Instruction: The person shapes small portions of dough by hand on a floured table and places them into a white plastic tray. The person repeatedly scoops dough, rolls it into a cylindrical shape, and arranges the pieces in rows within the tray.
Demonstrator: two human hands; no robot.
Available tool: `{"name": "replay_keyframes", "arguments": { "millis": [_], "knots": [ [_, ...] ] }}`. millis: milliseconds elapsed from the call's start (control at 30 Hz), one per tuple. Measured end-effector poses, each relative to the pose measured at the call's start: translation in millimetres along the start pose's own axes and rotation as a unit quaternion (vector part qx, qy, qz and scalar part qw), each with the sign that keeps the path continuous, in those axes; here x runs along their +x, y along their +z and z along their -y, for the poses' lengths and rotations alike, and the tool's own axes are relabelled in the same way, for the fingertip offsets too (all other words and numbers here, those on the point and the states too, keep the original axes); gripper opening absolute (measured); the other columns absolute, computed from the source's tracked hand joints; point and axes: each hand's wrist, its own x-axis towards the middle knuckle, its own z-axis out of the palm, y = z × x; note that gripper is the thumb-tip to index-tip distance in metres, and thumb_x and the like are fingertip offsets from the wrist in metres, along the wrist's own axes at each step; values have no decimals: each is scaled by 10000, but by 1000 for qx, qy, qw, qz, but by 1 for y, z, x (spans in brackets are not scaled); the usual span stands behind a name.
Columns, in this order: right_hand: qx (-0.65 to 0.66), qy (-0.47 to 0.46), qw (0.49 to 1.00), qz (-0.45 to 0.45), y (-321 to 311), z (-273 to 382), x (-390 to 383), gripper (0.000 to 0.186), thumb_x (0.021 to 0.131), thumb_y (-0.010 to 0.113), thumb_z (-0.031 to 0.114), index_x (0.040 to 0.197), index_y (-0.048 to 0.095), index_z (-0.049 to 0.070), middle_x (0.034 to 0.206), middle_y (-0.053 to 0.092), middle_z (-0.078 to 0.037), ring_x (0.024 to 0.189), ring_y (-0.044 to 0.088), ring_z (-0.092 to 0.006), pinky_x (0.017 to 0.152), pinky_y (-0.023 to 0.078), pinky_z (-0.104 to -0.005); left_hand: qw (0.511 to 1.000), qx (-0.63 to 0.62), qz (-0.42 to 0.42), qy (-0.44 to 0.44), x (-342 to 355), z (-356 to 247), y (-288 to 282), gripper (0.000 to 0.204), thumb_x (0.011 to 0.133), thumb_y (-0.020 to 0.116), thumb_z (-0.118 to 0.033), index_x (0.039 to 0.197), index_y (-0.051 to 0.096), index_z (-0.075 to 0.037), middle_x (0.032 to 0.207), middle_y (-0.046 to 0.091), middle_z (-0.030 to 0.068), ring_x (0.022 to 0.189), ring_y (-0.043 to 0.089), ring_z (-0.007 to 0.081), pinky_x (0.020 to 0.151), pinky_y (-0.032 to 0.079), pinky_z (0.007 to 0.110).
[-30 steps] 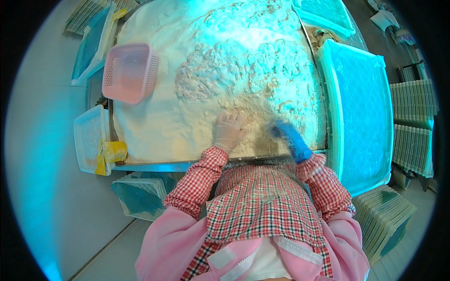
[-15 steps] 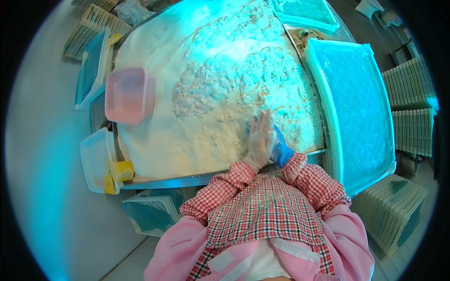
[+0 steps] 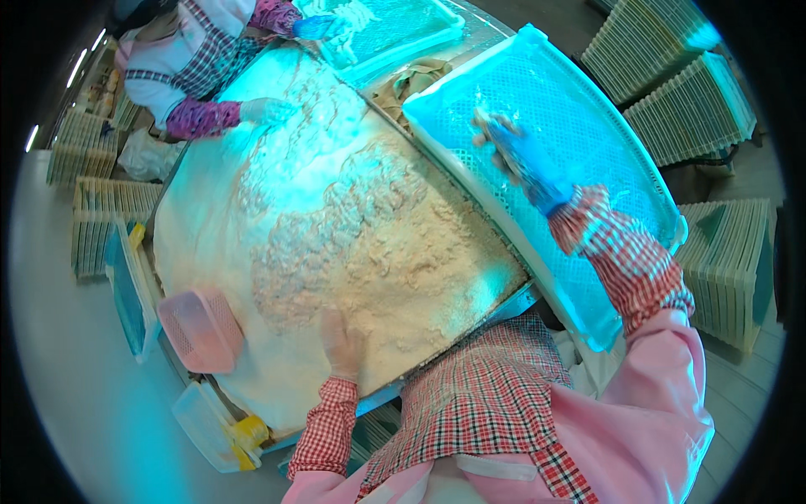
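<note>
My left hand (image 3: 342,346), in a thin see-through glove, lies low over pale flour-like powder (image 3: 277,370) near the table's front edge. It holds nothing I can see, and its fingers are stretched out. My right hand (image 3: 527,164), in a blue glove, reaches over a blue mesh tray (image 3: 588,143) at the right. Its fingertips look caked with whitish-brown matter; blur hides whether a piece sits in them. Lumpy, powder-coated stuff (image 3: 361,206) covers the middle of the table.
Across the table a co-worker (image 3: 201,59) has one gloved hand on the powder and one at another blue tray (image 3: 386,34). A pink basket (image 3: 201,328) and a clear tub (image 3: 206,428) line the left edge. Tray stacks (image 3: 722,269) stand at the right; a cloth (image 3: 411,84) lies between trays.
My hands were pressed together over the powder and have parted. The right one has swung out over the mesh tray, the left one moved left. The view has turned, bringing the co-worker in.
</note>
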Motion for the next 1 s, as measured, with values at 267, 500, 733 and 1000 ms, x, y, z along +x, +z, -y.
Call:
{"name": "replay_keyframes", "arguments": {
  "millis": [267, 500, 733, 1000],
  "knots": [
    [-49, -133, 973, 183, -26, -114, 135, 346, 957, 565, 297, 1237, 621, 102, 1045, 684, -74, 838, 638, -168, 728, 520, -305, 989, 137, 18, 42, 125, 35, -59, 481, 850, 609, -156, 1322, 520, -124, 1325, 511, 127, 1225, 464, 344, 1057, 342, 470],
    [-145, -90, 978, 121, -38, -89, 132, 442, 965, 524, 418, 1304, 572, 139, 1145, 661, -75, 930, 639, -171, 823, 515, -305, 928, 312, 74, 190, 183, 40, -71, 327, 804, 636, -117, 1124, 618, -176, 1194, 590, 41, 1078, 557, 308, 936, 437, 457],
    [89, -35, 982, 162, -15, -88, 112, 411, 981, 518, 351, 1283, 552, 74, 1185, 621, -74, 1035, 598, -135, 889, 480, -254, 942, 275, -17, 191, 169, 55, -69, 179, 774, 696, -153, 950, 679, -128, 1044, 648, 59, 978, 595, 275, 886, 457, 408],
    [-92, -69, 987, 108, -54, -125, -61, 340, 992, 504, 183, 1292, 537, 28, 1196, 619, -95, 1065, 595, -167, 922, 465, -287, 983, -59, 83, 150, 106, -52, -38, 335, 784, 690, -151, 1107, 643, -73, 1076, 627, 128, 926, 611, 303, 805, 504, 399]
  ]
}}
